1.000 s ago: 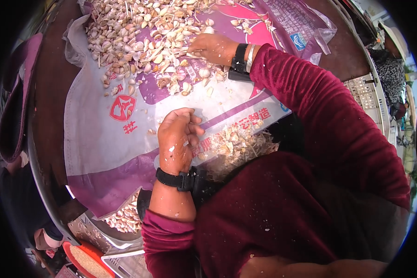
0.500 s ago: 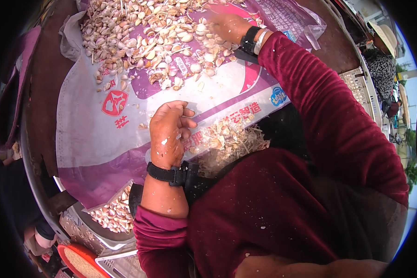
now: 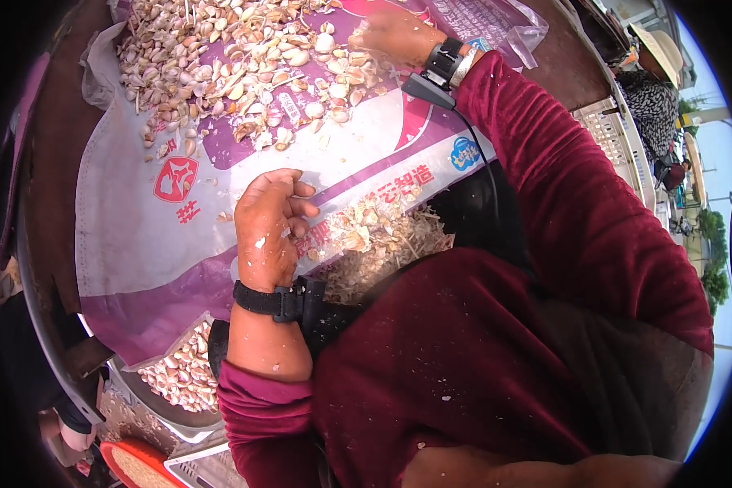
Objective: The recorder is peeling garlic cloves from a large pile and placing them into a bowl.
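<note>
A heap of loose garlic cloves (image 3: 220, 69) covers the far part of a purple and white plastic sheet (image 3: 130, 236). My right hand (image 3: 398, 39) is at the heap's right edge, palm down. Its fingers are blurred, and whatever lies under them is hidden. Nearer to me, my left hand (image 3: 270, 228) rests over the sheet below the heap, its fingers loosely bent and apart. Nothing shows in it, and flakes of skin stick to its back. Dry garlic skins (image 3: 382, 244) lie piled between the left hand and my body.
A container of garlic cloves (image 3: 185, 374) stands below the sheet's near left corner. Beside it are a red basin (image 3: 130, 468) and a white plastic crate (image 3: 207, 470). Another crate (image 3: 618, 142) stands at the right, near a person in a pale hat (image 3: 657, 53).
The whole view has shifted a little. My right hand has moved slightly right against the heap, and its wrist has turned, showing more of the strapped device and a cable. My left hand stays put.
</note>
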Tool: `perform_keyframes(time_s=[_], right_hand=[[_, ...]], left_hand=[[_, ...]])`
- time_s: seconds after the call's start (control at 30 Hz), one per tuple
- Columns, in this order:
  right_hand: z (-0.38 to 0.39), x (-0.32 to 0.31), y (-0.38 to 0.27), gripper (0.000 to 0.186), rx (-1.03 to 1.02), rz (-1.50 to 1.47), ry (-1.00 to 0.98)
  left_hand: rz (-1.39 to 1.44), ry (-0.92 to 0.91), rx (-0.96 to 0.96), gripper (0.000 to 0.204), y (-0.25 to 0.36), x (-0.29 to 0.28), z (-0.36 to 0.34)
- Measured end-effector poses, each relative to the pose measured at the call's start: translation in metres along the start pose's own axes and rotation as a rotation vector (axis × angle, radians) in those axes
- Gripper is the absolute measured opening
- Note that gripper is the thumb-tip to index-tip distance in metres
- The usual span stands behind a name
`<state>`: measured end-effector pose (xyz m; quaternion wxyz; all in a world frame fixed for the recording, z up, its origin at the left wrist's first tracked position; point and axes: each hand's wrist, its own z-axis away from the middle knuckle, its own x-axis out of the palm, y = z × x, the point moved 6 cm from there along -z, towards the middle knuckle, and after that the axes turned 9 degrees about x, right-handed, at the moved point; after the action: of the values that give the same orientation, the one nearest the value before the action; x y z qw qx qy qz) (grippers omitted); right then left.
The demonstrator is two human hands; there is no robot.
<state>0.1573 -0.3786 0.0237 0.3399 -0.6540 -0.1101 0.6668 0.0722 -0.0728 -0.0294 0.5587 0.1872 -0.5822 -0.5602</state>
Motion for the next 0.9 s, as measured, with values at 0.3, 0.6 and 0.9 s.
perform_keyframes(time_s=[0.3, 0.6, 0.9], right_hand=[[0.178, 0.071, -0.062, 0.037, -0.367, -0.013, -1.080], [-0.009, 0.018, -0.014, 0.020, -0.194, 0.293, -0.019], [-0.048, 0.052, -0.033, 0.018, -0.304, 0.767, -0.099]], left_hand=[[-0.015, -0.008, -0.002, 0.019, -0.001, 0.003, 0.001], [0.008, -0.028, -0.005, 0.019, -0.002, 0.005, 0.001], [0.013, -0.026, -0.025, 0.020, -0.003, 0.002, -0.001]])
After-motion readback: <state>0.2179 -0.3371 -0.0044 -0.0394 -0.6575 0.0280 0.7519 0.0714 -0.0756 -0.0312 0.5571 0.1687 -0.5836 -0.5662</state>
